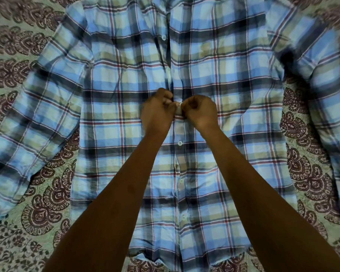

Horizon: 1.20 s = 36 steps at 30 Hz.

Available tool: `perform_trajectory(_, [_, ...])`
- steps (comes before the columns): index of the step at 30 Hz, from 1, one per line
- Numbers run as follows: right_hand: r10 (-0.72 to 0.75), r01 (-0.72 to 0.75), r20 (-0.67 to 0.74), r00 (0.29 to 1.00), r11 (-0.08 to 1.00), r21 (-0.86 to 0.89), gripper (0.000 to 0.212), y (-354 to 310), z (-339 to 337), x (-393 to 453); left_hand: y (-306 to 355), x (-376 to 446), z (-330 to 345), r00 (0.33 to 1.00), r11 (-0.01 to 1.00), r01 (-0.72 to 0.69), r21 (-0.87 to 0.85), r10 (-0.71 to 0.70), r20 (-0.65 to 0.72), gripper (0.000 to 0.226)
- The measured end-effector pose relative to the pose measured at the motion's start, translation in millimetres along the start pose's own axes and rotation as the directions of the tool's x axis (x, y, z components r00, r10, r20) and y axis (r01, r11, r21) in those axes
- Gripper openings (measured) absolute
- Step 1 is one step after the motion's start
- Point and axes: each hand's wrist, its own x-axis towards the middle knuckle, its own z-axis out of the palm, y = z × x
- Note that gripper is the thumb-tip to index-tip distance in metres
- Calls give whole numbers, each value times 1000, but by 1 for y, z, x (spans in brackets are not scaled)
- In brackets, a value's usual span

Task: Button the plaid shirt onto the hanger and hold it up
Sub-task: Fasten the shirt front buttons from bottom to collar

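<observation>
Lying flat across a paisley-printed bedcover [47, 203], the plaid shirt [126, 146] fills most of the view, front side up, collar at the far edge, hem nearest the camera, sleeves spread out to left and right. No hanger can be seen; if one is inside the shirt, the cloth hides it.

Both forearms reach in from the near edge and meet on the placket at mid-chest. The left hand [158, 112] and the right hand [200, 112] are curled nearly closed, each pinching an edge of the placket, with a small white button [180, 104] just showing between the fingertips. By the look of it, the step in hand is fastening this middle button.

Nearer the camera, a lower button [180, 143] and others toward the hem appear done up. Farther off, an upper button [164, 37] sits beside a placket that seems to gape, so it is likely undone. The next move calls for pushing the pinched button through its hole, then shifting both hands farther up.

No brand, label or writing is legible anywhere.
</observation>
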Motion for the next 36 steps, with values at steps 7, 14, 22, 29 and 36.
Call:
perform_trajectory(7, [-219,221,40,975,974,-43,39,-33,-1,15,22,47,-26,992,958,17,-286,-52,-115,12])
perform_trajectory(14, [-165,158,-145,976,986,-62,21,-48,-5,47,25,82,-21,1000,974,5,-226,2,29,8])
perform_trajectory(22, [57,-74,51,997,899,432,19,-35,1,56,17,79,-13,993,979,-62,192,42,106,14])
perform_trajectory(29, [42,-36,3,999,792,609,23,-28,8,45,34,81,-9,997,998,45,39,-48,62,9])
perform_trajectory(36, [27,-1,-34,999,794,608,15,-28,10,44,43,80,-7,990,985,112,-129,-99,103,13])
